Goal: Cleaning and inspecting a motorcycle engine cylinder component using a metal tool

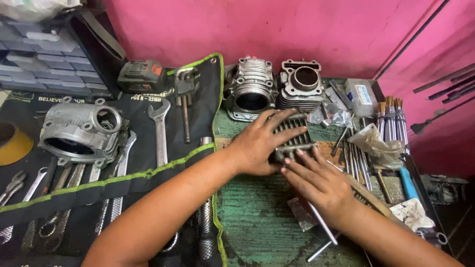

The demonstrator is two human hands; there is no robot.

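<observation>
A finned metal engine cylinder (297, 140) lies on its side on the worn green bench (257, 222). My left hand (260, 141) lies flat over its left part, fingers spread across the fins. My right hand (319, 180) comes in from the lower right, its fingertips touching the cylinder's near edge. Neither hand closes around it; both press on it. Most of the cylinder is hidden under the hands.
Two more cylinders (251, 89) (302, 86) stand behind. A grey engine cover (79, 131) rests on a black tool roll (148, 183) holding several spanners. Brushes (391, 116), thin rods (358, 160), a plastic bag and a blue-handled tool (408, 182) crowd the right. A drawer cabinet (44, 54) stands at the back left.
</observation>
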